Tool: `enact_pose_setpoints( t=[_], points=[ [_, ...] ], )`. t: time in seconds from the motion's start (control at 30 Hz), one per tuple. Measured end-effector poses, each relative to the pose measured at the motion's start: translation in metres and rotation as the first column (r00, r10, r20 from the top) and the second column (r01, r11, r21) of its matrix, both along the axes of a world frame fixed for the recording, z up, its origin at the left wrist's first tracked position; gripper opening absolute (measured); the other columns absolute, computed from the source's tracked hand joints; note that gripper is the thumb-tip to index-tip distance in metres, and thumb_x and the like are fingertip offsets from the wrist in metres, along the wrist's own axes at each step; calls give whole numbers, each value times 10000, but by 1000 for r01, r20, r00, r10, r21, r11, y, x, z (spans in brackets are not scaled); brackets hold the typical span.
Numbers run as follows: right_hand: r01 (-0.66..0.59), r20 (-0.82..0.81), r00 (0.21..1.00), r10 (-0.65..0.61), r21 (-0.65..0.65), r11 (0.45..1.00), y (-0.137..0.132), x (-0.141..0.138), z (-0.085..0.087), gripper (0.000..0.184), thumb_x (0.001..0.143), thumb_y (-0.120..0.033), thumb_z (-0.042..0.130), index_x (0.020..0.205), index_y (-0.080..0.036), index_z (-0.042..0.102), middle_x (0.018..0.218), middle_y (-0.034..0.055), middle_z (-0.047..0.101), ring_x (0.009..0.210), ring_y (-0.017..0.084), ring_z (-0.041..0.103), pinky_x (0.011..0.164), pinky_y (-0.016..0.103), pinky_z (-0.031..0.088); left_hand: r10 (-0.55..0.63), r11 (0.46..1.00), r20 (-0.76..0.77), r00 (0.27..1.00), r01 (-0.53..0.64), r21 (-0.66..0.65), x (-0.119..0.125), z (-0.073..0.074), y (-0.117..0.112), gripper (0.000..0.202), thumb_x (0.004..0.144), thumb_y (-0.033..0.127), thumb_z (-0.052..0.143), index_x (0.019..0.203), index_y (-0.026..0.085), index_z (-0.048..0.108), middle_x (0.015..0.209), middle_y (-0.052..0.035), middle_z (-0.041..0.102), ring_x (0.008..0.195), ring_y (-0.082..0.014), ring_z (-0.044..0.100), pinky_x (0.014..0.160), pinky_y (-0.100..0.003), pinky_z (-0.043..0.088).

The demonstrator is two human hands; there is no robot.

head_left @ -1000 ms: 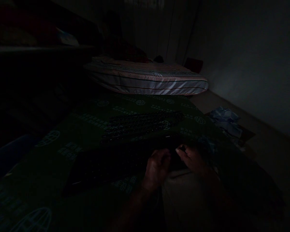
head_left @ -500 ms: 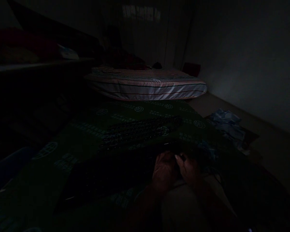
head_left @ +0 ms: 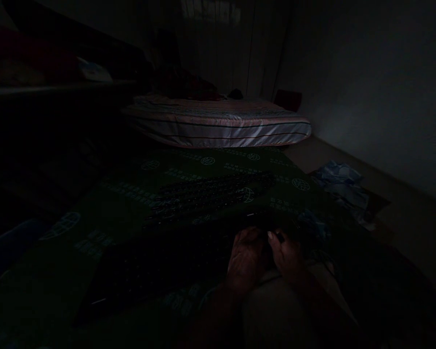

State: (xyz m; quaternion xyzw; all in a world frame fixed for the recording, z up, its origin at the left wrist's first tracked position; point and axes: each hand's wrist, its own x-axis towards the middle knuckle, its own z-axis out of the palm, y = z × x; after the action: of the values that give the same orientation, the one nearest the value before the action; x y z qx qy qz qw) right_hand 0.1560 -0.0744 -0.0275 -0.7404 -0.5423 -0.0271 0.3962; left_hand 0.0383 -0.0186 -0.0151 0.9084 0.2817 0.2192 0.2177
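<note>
The scene is very dark. A long black flat panel (head_left: 160, 257) with small glints lies slantwise on a green printed sheet (head_left: 131, 189). Over its right end, my left hand (head_left: 246, 254) is back up, with bent fingers whose tips are lost in the dark. Just beside it, my right hand (head_left: 288, 254) is closed, thumb towards the fingers, around a small dark thing (head_left: 280, 237) too dim to name. Behind the panel lie several dark, glinting strands (head_left: 203, 194), side by side. A pale patch, perhaps cloth or my leg, shows below my hands.
A mattress with a striped cover (head_left: 221, 128) stands at the far end of the sheet. Crumpled bluish cloth (head_left: 341, 184) lies on the floor at right, near the wall (head_left: 378, 87). At left is a shelf (head_left: 58, 88) with dark red and white things on it.
My right hand has shifted slightly to the right, a little farther from my left hand. The view has tilted down slightly. The panel and strands look unmoved on the sheet.
</note>
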Motion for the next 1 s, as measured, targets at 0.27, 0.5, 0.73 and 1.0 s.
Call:
enact_pose_setpoints(
  t=[0.27,0.5,0.73,1.0],
  points=[
    [-9,-46,999,9,2,1000,-3,2,4,418,874,-434,300,655,-188,557,529,63,586,485,153,555,501,248,394,-16,1000,-11,1000,16,-1,-1,0,-1,227,779,163,547,988,165,635,1147,-86,604,1123,-262,478,944,-445,393],
    [20,-166,986,-17,16,1000,-5,6,3,422,874,-447,286,611,-197,502,501,25,542,454,125,505,484,238,371,-13,1000,36,999,13,-4,0,-3,0,138,731,141,608,857,177,653,1129,-75,616,1118,-249,490,958,-441,383],
    [27,-409,913,2,65,998,-3,10,1,439,873,-472,301,569,-201,466,453,-11,477,440,114,471,480,235,378,-2,1000,110,994,4,-15,1,-5,2,68,715,126,619,749,176,650,1076,-77,647,1078,-245,527,941,-454,401],
    [202,-737,675,-29,147,968,-2,12,10,409,813,-546,403,691,-171,509,451,-20,533,353,92,433,381,213,351,245,891,370,896,-58,-449,-3,-1,3,94,753,225,580,812,206,651,899,-33,667,866,-176,603,780,-309,479]
  ],
)
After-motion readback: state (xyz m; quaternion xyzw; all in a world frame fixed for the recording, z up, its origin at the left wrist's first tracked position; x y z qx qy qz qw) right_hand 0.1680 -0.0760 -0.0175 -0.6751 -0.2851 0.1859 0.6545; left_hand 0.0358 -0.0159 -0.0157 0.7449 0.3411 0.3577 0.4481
